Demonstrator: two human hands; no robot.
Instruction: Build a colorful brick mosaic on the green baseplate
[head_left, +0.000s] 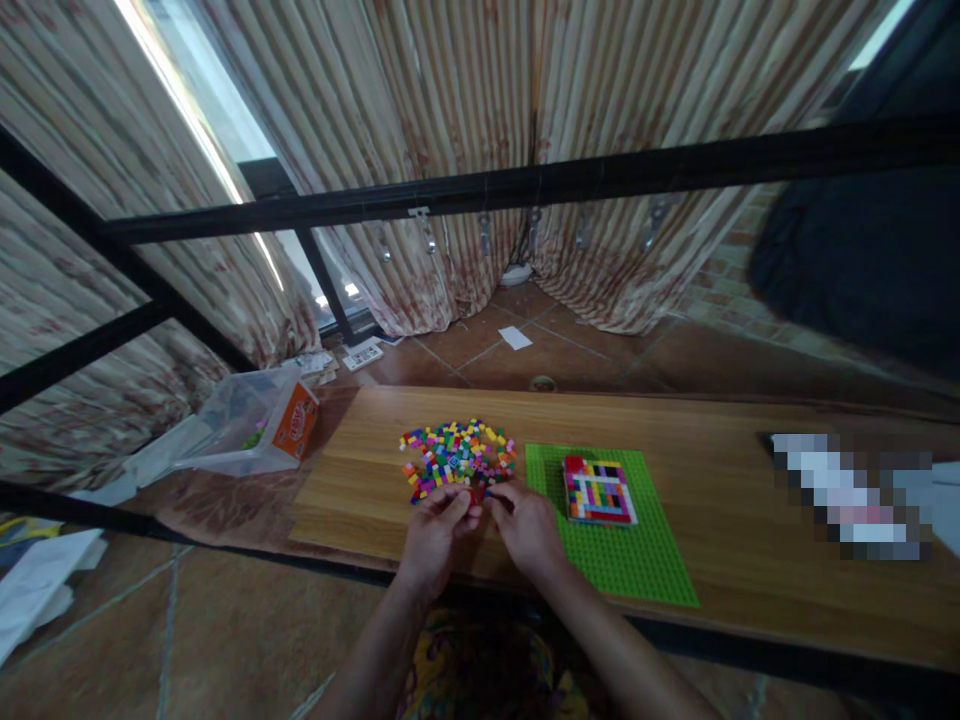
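My left hand (433, 535) is closed in a pinch on a small red toy brick (472, 496), just in front of the loose pile. Close beside it, my right hand (527, 530) has its thumb and fingers pressed together; a small dark bit shows at their tips, too small to name. Behind both hands lies a pile of loose toy bricks (461, 455) in many colours. To the right, a green studded baseplate (630, 570) carries a flat, multicoloured block build (600, 492) with red, white, purple and yellow pieces.
All this rests on a long wooden tabletop (720, 500). A clear plastic bin (232, 420) with an orange label stands left of it. A blurred-out object (847, 495) lies at the right. Beyond the table run a black metal bar (450, 192) and striped curtains (435, 90).
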